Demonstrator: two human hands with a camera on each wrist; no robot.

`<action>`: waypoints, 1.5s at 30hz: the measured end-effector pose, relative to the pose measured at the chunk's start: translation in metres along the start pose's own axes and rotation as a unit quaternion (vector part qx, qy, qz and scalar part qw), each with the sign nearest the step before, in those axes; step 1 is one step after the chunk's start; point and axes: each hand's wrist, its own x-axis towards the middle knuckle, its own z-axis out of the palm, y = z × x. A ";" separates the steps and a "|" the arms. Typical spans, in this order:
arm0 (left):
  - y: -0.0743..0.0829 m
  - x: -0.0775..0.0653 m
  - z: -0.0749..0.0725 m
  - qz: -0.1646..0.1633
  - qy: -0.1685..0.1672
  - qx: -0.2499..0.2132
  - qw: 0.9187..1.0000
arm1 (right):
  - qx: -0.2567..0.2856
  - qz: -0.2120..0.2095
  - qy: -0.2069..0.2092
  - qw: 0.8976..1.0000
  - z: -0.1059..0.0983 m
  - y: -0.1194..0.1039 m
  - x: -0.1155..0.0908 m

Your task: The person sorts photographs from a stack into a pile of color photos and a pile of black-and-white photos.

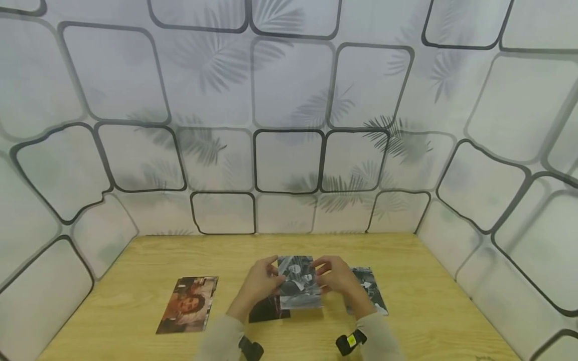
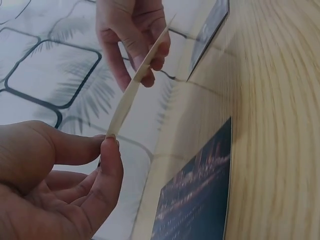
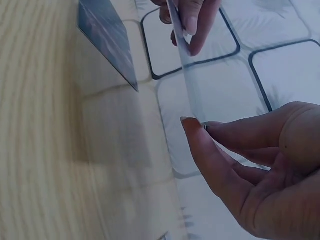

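Observation:
Between my two hands, a black-and-white photo (image 1: pixel 299 283) is held up off the table, its picture side facing the head camera. My left hand (image 1: pixel 260 280) pinches its left edge between thumb and fingers. At the opposite edge, my right hand (image 1: pixel 337 275) pinches it the same way. The left wrist view shows the photo (image 2: pixel 125 102) nearly edge-on, slightly bowed. Below it, a dark photo (image 1: pixel 268 310) with reddish lights lies on the table, partly covered in the head view. Another black-and-white photo (image 1: pixel 371 288) lies to the right, partly behind my right forearm.
A small stack of photos with a colour portrait (image 1: pixel 189 305) on top lies at the left of the wooden table (image 1: pixel 244 248). Patterned white curtains (image 1: pixel 289 160) enclose the back and sides. Each wrist wears a black strap device (image 1: pixel 351 341).

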 end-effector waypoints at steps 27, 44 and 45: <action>0.050 0.042 0.080 0.030 -0.073 -0.014 0.997 | -0.084 0.021 0.018 0.996 -0.098 0.017 -0.027; 0.050 0.052 0.128 0.022 -0.072 0.037 0.996 | -0.093 0.076 0.041 0.992 -0.123 0.038 -0.031; 0.050 0.053 0.130 0.022 -0.068 0.043 0.996 | -0.093 0.079 0.044 0.991 -0.123 0.040 -0.030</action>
